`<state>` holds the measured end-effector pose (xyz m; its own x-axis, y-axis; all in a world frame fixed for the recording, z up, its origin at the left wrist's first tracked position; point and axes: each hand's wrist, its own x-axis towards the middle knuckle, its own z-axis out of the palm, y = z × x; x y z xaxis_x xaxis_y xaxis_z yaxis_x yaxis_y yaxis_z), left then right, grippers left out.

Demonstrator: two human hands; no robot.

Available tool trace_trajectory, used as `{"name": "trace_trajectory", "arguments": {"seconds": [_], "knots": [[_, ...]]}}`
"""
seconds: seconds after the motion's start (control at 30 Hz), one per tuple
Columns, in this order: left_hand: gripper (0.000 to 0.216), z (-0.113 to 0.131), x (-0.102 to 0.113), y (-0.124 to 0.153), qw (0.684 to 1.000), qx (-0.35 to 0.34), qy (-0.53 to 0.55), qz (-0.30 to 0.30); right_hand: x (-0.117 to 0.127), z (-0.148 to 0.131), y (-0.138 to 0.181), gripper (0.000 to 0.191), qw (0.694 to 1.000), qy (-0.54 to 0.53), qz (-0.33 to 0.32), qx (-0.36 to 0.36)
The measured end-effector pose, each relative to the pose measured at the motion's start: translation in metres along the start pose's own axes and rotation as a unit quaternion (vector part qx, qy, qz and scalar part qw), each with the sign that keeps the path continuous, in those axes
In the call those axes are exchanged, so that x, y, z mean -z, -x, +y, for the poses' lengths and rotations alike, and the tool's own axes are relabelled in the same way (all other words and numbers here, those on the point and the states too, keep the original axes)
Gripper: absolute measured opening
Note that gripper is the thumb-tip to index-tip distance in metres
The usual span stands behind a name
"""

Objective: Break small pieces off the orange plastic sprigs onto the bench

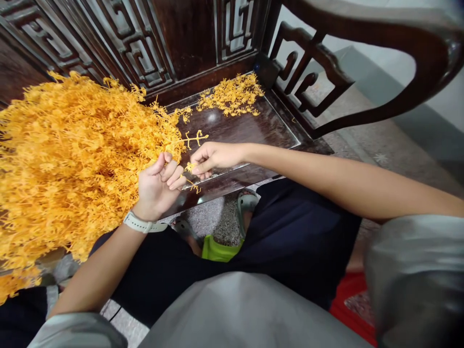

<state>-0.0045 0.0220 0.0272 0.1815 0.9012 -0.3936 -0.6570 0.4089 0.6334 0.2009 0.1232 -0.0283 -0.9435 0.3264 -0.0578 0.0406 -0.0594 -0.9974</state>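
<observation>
My left hand (161, 186), palm turned up and fingers curled in, is closed on a thin yellow plastic sprig; the sprig's branched end (195, 185) sticks out past the fingers. Thumb and fingers of my right hand (207, 160) pinch a small yellow spidery plastic piece (190, 166), close beside the left fingertips. A big heap of tangled yellow plastic sprigs (83, 159) lies at the left, just behind my left hand. From its edge a bare yellow stem with short side prongs (196, 138) reaches out above my right fingers.
On the dark wooden bench seat (275, 121), a smaller pile of yellow pieces (234, 94) lies near the backrest. A carved armrest (322, 72) rises at the right. Something bright green (219, 250) stands between my feet, and a red object (350, 302) is at the lower right.
</observation>
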Motion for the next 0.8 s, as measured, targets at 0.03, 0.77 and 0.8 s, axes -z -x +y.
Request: {"name": "trace_trajectory", "arguments": {"seconds": [0.03,0.77,0.8], "knots": [[0.055,0.002,-0.001,0.001,1.0,-0.001,-0.004,-0.002,0.004,0.003,0.001,0.037,1.0,0.0,-0.006,0.003],[0.022,0.03,-0.006,0.013,0.981,0.032,-0.184,-0.051,0.021,-0.015,0.006,0.038,0.984,0.143,-0.106,0.029],[0.023,0.033,-0.006,0.013,0.981,0.029,-0.187,-0.047,0.02,-0.017,0.005,0.037,0.983,0.145,-0.107,0.037]]}}
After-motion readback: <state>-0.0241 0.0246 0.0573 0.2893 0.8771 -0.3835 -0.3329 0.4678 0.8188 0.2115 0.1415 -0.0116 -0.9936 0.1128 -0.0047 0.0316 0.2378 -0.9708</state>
